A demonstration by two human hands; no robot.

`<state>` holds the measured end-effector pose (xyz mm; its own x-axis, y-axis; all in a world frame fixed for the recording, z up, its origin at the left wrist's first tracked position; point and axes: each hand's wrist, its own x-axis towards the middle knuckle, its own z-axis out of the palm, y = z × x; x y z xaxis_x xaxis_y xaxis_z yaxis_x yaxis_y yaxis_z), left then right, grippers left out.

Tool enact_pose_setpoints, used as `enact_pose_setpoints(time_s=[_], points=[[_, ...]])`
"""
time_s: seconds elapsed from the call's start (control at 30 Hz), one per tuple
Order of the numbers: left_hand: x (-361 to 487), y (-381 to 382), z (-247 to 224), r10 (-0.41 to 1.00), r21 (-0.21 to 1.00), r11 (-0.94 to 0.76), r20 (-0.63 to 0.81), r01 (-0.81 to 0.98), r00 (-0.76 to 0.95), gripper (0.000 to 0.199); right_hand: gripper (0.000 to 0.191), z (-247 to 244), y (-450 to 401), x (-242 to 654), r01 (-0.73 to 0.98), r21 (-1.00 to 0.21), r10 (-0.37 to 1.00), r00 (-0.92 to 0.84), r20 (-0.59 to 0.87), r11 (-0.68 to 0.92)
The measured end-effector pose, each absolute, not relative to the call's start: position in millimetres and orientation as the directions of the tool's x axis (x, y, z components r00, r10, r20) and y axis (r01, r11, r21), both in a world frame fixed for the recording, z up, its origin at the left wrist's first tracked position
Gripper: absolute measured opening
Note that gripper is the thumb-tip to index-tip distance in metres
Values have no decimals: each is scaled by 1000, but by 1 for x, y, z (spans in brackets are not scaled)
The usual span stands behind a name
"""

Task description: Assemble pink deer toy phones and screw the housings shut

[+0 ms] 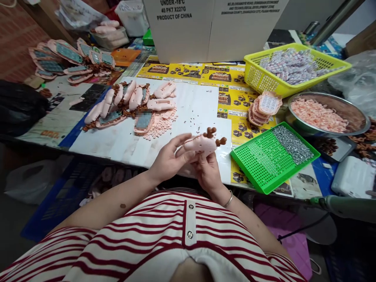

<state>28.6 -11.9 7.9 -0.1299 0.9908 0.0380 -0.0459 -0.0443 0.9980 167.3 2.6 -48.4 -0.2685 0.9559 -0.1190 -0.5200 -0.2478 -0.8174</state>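
Between both hands, above the table's front edge, is a pink plastic toy casing (202, 144) with brown antlers at its right end. My left hand (169, 157) wraps round its left side, fingers behind and thumb in front. From below, my right hand (208, 171) pinches its underside; the fingertips are partly hidden by the casing. Left of my hands lies a group of similar pink casings (136, 97), some showing grey-blue inner panels. Small pink ring-like parts (158, 127) are scattered beside them on the white board (196, 102).
On the right stand a green tray (258, 156) of small metal screws, a steel bowl (364, 125) of pink pieces, and a yellow basket (249, 78) of small packets. Pink keypad plates (266, 105) are stacked nearby. A large white carton (205, 35) blocks the back.
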Motion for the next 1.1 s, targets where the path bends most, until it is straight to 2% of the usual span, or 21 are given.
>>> enact_pose_setpoints(time_s=[0.07, 0.23, 0.3, 0.43, 0.53, 0.67, 0.87, 1.0, 1.1], points=[[29, -13, 4, 986, 999, -24, 29, 38, -162, 38, 38, -48, 3, 165, -573, -763, 946, -279, -163, -300], [32, -12, 3, 968, 983, -96, 128, 154, -218, 19, 42, -47, 3, 165, -556, -785, 955, -253, -154, -274], [31, -9, 7, 974, 974, -111, 146, 197, -172, 23, 44, -49, 3, 166, -547, -794, 956, -258, -139, -263], [28, -4, 18, 984, 945, -150, 173, 292, -54, 50, 50, -61, 4, 168, -450, -868, 951, -300, -76, -211], [32, -3, 25, 975, 895, -198, 223, 399, -16, 37, 53, -71, 4, 168, -386, -907, 951, -306, -45, -168], [41, -3, 28, 954, 839, -256, 299, 480, -14, 26, 46, -71, 5, 168, -408, -904, 962, -273, -13, -128], [41, -2, 24, 936, 758, -300, 351, 579, 25, 34, 44, -64, 4, 167, -475, -852, 939, -338, -57, -223], [41, 0, 27, 928, 754, -300, 373, 584, -5, 31, 42, -61, 5, 164, -483, -854, 946, -322, -34, -195], [42, 4, 28, 947, 775, -259, 322, 576, -8, 31, 44, -58, 6, 164, -546, -794, 934, -350, -73, -267]])
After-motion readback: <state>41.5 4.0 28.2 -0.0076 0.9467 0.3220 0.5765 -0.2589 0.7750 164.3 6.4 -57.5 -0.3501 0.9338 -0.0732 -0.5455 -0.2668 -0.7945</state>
